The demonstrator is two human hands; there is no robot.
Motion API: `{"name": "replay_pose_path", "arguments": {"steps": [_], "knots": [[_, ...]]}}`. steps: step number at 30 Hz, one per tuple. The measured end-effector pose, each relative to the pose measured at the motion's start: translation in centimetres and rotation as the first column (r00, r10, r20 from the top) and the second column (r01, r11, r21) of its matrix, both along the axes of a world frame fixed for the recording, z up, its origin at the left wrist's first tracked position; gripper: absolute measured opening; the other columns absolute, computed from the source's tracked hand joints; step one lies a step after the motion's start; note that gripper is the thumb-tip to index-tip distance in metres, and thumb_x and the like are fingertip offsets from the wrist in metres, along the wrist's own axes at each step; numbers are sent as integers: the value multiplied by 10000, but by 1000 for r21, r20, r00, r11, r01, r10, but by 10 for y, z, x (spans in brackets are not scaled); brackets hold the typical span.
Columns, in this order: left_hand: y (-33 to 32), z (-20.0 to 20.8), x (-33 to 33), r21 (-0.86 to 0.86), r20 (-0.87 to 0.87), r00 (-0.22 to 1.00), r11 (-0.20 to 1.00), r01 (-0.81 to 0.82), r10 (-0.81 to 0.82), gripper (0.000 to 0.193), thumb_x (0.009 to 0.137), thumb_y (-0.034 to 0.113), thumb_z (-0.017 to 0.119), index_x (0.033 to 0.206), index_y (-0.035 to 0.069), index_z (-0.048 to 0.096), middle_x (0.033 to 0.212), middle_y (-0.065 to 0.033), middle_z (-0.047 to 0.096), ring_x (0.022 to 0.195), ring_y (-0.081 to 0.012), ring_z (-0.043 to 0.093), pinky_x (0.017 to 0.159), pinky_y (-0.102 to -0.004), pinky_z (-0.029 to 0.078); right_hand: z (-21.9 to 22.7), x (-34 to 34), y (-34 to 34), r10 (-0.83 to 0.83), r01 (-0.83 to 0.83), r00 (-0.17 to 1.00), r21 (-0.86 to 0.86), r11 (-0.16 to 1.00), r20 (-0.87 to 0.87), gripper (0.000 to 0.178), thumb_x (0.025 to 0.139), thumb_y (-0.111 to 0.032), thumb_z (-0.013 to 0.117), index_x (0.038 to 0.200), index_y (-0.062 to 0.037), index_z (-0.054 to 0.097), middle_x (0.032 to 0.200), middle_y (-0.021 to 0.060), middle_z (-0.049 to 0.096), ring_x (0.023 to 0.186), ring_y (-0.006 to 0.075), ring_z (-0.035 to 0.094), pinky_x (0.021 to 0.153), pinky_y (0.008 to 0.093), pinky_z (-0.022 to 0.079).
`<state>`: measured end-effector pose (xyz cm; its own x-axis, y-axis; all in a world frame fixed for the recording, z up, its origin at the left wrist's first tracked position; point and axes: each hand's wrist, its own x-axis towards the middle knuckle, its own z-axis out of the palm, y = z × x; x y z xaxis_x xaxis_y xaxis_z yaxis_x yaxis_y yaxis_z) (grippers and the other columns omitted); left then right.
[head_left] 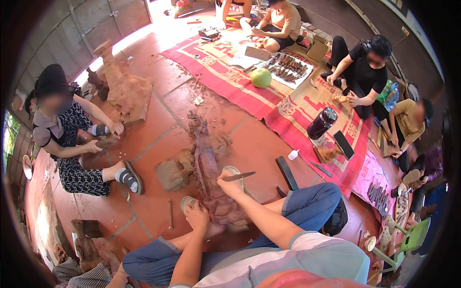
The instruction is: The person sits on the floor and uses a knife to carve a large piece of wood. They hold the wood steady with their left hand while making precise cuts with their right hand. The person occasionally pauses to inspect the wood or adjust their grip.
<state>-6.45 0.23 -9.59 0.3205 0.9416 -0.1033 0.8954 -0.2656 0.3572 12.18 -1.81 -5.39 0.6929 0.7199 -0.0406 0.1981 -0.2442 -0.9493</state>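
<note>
A long reddish-brown wood carving (206, 161) lies on the tiles between my legs, its surface rough and ridged. My right hand (231, 186) is closed around a thin flat-bladed tool (241, 176), with its blade pointing right above the carving's right side. Whether it is a file or a knife cannot be made out. Against the carving's near left side, my left hand (197, 217) has its fingers bent beside a pale rounded shape (188, 203); what they grip is hidden. A rough brown block (171, 175) sits left of the carving.
On the left, a person (67, 129) handles a piece of wood near a tall carving (125, 91). A red mat (245, 103) bears a green round fruit (260, 78), a dark flask (321, 123) and a phone (343, 145). A black bar (286, 173) lies right of me.
</note>
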Motion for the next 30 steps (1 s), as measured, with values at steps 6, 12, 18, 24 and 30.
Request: {"name": "replay_pose_path", "arguments": {"steps": [6, 12, 18, 24, 30], "knots": [[1, 15, -1, -78, -13, 1000, 997, -23, 22, 428, 799, 259, 618, 1215, 168, 582, 1244, -206, 416, 1110, -404, 460, 890, -485, 421, 26, -22, 3, -42, 37, 994, 46, 998, 106, 92, 731, -97, 608, 717, -46, 533, 631, 76, 548, 617, 182, 546, 571, 334, 423], [2, 20, 1, -106, -9, 1000, 994, -24, 23, 440, 797, 263, 625, 1222, 160, 574, 1250, -207, 414, 1129, -399, 453, 913, -478, 413, 5, -12, 7, -5, 6, 1000, 52, 999, -17, 89, 760, -124, 607, 798, -57, 562, 656, 84, 566, 636, 172, 547, 612, 335, 441], [0, 12, -1, -68, -4, 1000, 998, -14, 14, 440, 790, 253, 629, 1216, 160, 577, 1249, -209, 415, 1131, -402, 456, 921, -480, 409, -12, -6, -3, 19, -19, 1000, 62, 998, 9, 98, 773, -149, 622, 814, -69, 581, 733, 87, 599, 749, 167, 588, 681, 322, 461], [-1, 15, 0, -73, -6, 1000, 997, -14, 13, 428, 794, 259, 619, 1207, 151, 582, 1247, -217, 419, 1118, -410, 468, 905, -485, 419, 0, -5, -4, 24, -25, 1000, 47, 999, 6, 92, 758, -124, 626, 769, -51, 571, 688, 94, 592, 677, 182, 581, 633, 337, 455], [2, 10, 1, -57, 7, 1000, 998, -5, 5, 432, 796, 257, 618, 1214, 152, 579, 1242, -219, 419, 1124, -410, 462, 897, -492, 426, 8, -12, 4, -35, 35, 999, -27, 999, 7, 69, 746, -106, 622, 776, -48, 599, 691, 70, 588, 711, 175, 576, 656, 337, 455]]}}
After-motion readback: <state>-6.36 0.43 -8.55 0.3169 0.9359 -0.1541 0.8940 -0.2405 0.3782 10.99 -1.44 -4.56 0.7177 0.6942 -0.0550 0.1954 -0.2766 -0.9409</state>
